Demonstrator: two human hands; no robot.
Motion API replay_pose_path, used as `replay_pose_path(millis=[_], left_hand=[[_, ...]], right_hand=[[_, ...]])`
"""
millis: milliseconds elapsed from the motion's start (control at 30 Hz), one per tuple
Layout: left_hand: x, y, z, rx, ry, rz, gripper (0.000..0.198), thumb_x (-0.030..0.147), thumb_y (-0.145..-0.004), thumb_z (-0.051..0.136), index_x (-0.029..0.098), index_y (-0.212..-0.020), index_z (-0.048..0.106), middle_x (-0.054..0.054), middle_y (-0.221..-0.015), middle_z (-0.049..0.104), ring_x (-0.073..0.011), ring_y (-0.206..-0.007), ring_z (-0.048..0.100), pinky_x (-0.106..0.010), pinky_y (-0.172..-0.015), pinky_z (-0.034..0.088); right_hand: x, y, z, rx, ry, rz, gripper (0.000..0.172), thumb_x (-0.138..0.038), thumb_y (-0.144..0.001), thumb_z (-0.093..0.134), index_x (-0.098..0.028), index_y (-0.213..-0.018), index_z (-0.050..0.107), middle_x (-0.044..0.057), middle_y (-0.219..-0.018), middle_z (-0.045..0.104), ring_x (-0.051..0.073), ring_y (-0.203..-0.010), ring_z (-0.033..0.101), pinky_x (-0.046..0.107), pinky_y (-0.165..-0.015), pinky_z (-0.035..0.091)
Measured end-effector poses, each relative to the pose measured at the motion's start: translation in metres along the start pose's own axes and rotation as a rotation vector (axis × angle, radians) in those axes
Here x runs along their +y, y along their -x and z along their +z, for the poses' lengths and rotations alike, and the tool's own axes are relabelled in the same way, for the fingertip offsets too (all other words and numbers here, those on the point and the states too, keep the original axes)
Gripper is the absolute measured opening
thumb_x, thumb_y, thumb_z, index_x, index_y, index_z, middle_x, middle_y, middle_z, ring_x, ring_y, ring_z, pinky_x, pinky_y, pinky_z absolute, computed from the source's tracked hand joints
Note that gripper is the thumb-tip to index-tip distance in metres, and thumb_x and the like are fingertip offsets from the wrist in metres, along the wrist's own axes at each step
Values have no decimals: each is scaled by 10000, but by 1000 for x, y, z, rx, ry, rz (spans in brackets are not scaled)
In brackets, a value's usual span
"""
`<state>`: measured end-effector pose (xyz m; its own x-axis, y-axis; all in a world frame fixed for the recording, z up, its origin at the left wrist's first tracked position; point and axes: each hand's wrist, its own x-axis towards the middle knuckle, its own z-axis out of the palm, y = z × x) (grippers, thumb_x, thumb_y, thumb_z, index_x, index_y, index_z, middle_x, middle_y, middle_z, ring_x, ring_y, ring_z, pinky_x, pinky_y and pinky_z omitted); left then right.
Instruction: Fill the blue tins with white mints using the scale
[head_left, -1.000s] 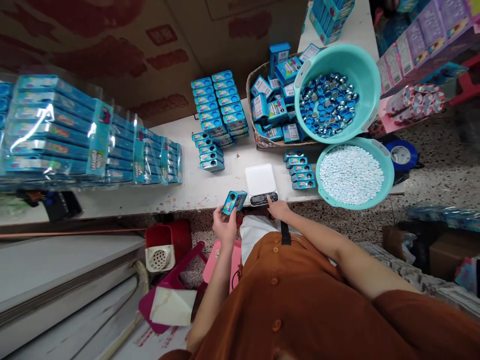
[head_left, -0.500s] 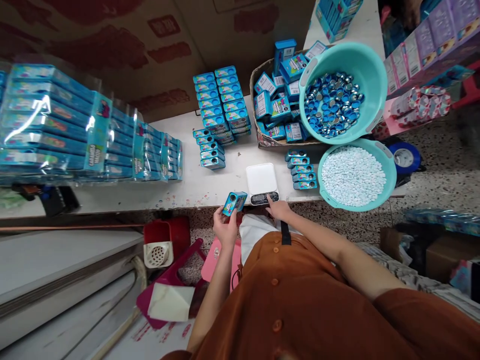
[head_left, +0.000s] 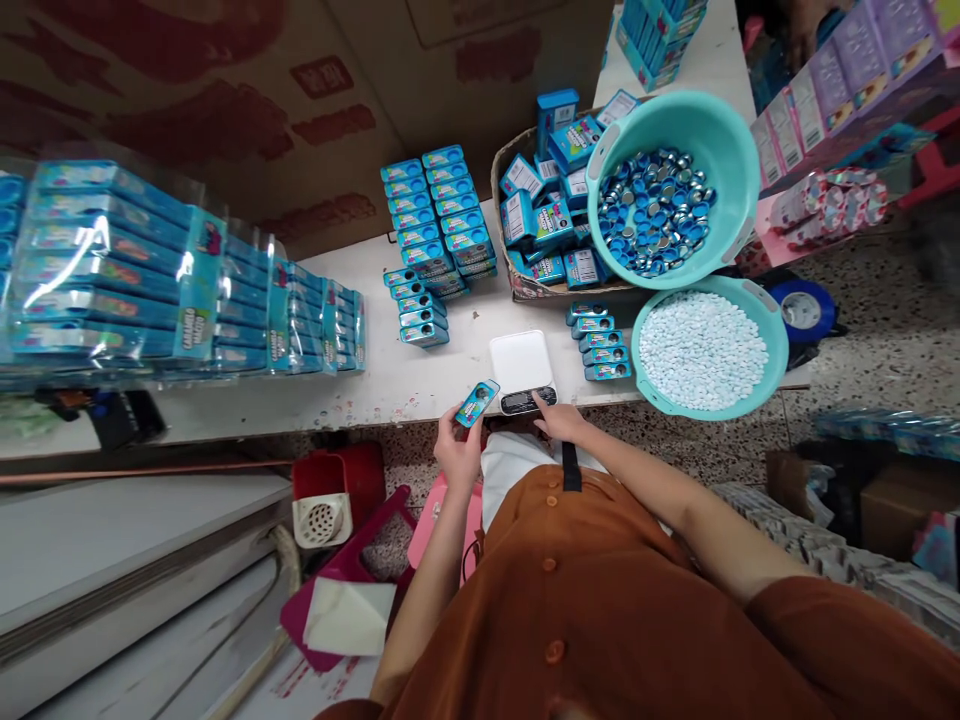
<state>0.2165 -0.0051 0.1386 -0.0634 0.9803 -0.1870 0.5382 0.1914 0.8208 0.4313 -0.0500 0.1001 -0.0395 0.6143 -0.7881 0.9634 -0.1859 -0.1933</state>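
My left hand [head_left: 459, 452] grips a small blue candy tin [head_left: 477, 402] between thumb and fingers, tilted, just left of the kitchen scale's front corner. The white kitchen scale [head_left: 519, 360] lies at the table's front edge with a bare platform. My right hand [head_left: 561, 420] holds nothing; its index finger is stretched onto the scale's dark button panel, with the other fingers partly curled. Right of the scale stands a short row of blue tins [head_left: 604, 345]. Beyond it, a teal basin of small white candies [head_left: 703, 350] overhangs the table edge.
Another teal basin [head_left: 739, 215] holds loose blue and silver caps, resting partly on a cardboard box [head_left: 525, 290] of blue tins. Rows of tins [head_left: 427, 230] stand back left, and plastic-wrapped packs [head_left: 135, 270] fill the far left. A co-worker's hand [head_left: 804, 25] shows top right.
My left hand has moved slightly right and turned the candy tin, bringing it nearer the scale. The right index finger stays on the panel. The whole view has shifted a little.
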Motion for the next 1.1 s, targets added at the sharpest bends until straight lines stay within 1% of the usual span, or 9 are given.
replay_pose_path(millis=[133,300,433,533,633,800,900,1033,1100], left_hand=[[1,-18,16,-50,24,17,387,414,-782,650,223,-1107,567,-38,-1018,669,-179,-868,651,-285,-807,498],[0,-43,49,-150,27,107,393,404,-775,645,217,-1110,562,-44,-1027,662,-185,-878,642,-293,-807,493],[2,-58,73,-184,11,171,388,404,-771,644,217,-1103,569,-45,-1026,662,-181,-849,632,-288,-794,487],[7,-66,86,-203,15,197,407,424,-760,652,212,-1098,571,-43,-1002,662,-177,-826,624,-287,-787,481],[10,-71,94,-226,-9,220,419,435,-754,657,217,-1101,573,-40,-981,662,-184,-820,617,-292,-776,472],[7,-80,102,-285,-75,245,398,409,-770,644,219,-1112,568,-51,-976,664,-214,-885,620,-308,-790,463],[1,-81,102,-313,-89,295,433,387,-776,643,215,-1161,542,-68,-1088,644,-229,-986,605,-332,-857,459],[-12,-71,94,-265,-93,312,612,397,-729,698,185,-1257,472,-112,-1224,571,-251,-1124,544,-373,-965,430],[-15,-66,91,-225,-126,296,629,408,-733,699,178,-1268,462,-126,-1231,558,-261,-1157,524,-386,-988,421]], right_hand=[[17,26,-5,114,-114,18,651,-440,-935,378,-223,-1503,146,113,-1027,696,269,-913,658,324,-736,461],[47,70,1,346,-355,84,490,-386,-934,406,-234,-1399,408,31,-918,714,202,-845,654,272,-759,451],[76,106,8,619,-512,171,420,-408,-929,392,-215,-1256,569,50,-939,713,186,-817,651,264,-760,461],[101,128,11,802,-602,276,437,-439,-920,381,-193,-1202,608,70,-936,714,187,-802,653,278,-763,476],[126,143,12,929,-632,375,456,-461,-907,384,-174,-1163,628,89,-940,713,197,-805,654,300,-774,484],[152,153,8,1012,-608,435,437,-444,-895,409,-165,-1131,649,109,-1018,702,210,-860,649,321,-829,476],[158,153,5,1029,-590,412,432,-429,-900,403,-159,-1134,647,115,-1061,691,212,-890,642,328,-851,473],[161,149,5,1031,-555,405,426,-422,-904,396,-161,-1128,648,118,-1076,686,222,-918,638,337,-847,476],[163,146,6,1023,-543,411,418,-424,-904,399,-172,-1127,647,111,-1085,684,230,-926,638,345,-831,481]])
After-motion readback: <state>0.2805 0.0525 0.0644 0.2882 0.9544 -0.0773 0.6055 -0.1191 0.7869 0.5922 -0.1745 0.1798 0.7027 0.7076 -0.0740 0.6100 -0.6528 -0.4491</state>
